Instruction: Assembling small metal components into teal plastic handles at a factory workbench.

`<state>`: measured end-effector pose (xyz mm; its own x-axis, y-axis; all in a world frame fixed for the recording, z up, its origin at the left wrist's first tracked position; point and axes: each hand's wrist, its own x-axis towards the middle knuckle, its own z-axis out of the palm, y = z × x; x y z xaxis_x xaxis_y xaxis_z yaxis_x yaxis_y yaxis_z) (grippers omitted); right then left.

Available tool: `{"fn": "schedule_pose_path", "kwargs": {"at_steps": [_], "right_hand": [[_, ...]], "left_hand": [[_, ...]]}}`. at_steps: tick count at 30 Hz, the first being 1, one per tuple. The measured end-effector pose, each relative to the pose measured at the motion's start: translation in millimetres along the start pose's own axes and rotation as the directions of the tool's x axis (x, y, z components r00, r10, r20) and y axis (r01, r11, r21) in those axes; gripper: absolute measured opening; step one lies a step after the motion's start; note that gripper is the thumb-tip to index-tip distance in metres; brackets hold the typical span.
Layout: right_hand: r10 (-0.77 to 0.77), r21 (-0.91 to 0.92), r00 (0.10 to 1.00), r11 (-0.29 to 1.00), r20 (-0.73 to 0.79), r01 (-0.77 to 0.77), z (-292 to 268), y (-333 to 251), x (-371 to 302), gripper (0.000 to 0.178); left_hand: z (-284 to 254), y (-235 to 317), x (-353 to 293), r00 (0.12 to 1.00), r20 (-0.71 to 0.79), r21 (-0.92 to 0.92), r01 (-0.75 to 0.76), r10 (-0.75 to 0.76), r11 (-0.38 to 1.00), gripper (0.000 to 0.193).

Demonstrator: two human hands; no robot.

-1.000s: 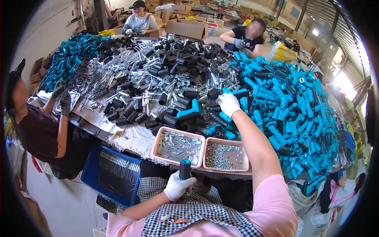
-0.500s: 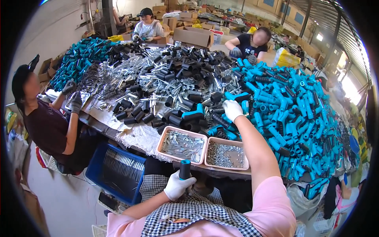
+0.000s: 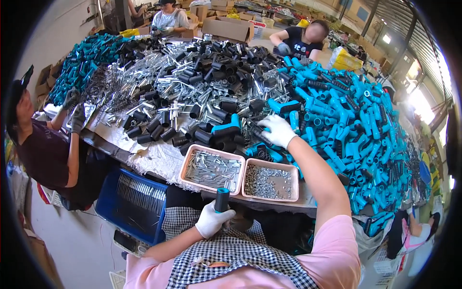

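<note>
My left hand, in a white glove, is closed round a black tube with a teal rim, held upright in front of my apron. Stretched forward, my right hand, also gloved, is over dark coil springs at the pile's near edge. Its fingers look apart, with nothing visible in them; the fingertips are partly lost among the springs. Teal angled plastic handles are heaped to its right. Below it stand a pink tray of metal pins and a pink tray of small metal parts.
Black sleeves and silver tubes cover the table's middle. A blue bin with thin metal rods stands low at left. Co-workers sit at the left, far side and far right. An open carton stands behind.
My right hand has moved a little left and nearer, from the teal handles to the springs, and its fingers have spread. The left hand keeps the tube. The whole view has shifted slightly.
</note>
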<state>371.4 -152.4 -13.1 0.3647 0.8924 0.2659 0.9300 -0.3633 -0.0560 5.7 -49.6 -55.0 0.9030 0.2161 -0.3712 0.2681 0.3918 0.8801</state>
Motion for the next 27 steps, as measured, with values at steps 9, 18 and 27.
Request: {"fn": "schedule_pose_path", "kwargs": {"at_steps": [9,18,27], "right_hand": [[0.293,-0.272,0.912,0.938,0.286,-0.216,34.6,-40.6,52.6,0.024],[0.202,-0.093,0.916,0.979,0.346,-0.181,-12.7,-24.2,25.6,0.028],[0.503,0.847,0.838,0.334,0.210,-0.413,-59.7,-69.3,-8.1,0.010]], "left_hand": [[-7.8,-6.1,4.4,1.000,0.000,0.027,-0.016,0.016,1.000,0.020],[-17.9,4.2,-3.6,0.998,-0.051,0.009,-0.035,0.036,0.999,0.017],[-22.9,15.3,-6.6,0.988,-0.069,0.087,-0.130,0.136,0.988,0.019]]}}
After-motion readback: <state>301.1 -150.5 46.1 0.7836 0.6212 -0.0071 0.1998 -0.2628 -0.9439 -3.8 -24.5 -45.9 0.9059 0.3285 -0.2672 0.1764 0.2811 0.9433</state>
